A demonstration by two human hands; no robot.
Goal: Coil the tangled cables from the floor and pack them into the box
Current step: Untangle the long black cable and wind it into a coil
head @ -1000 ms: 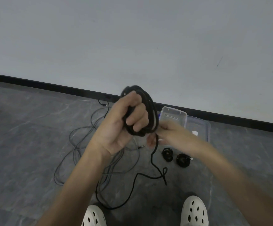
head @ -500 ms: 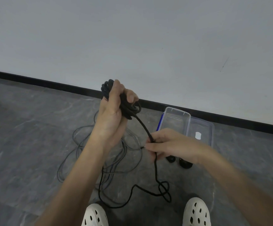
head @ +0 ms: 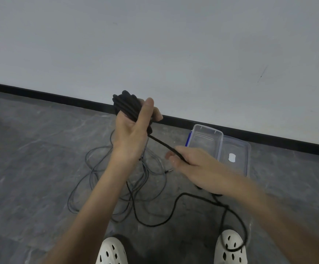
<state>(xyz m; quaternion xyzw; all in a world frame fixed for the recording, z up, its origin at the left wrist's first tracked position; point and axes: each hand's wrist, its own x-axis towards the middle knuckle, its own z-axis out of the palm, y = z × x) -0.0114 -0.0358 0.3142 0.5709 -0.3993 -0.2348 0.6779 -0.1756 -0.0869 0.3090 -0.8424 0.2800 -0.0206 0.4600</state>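
Observation:
My left hand grips a thick coil of black cable, held up in front of the wall. From the coil a taut black strand runs down to my right hand, which holds it between curled fingers. The loose tail of this black cable trails over the floor and loops by my right shoe. A tangle of thin grey cables lies on the floor under my left forearm. The clear plastic box stands open by the wall, just beyond my right hand.
The box's clear lid lies beside it on the right. My two white perforated shoes stand at the bottom edge. A black skirting strip runs along the foot of the white wall. The floor is dark grey stone.
My left hand has turned the coil upright and lifted it slightly. My right hand slid right along the strand, pulling it taut, and the loose tail shifted right toward my right shoe.

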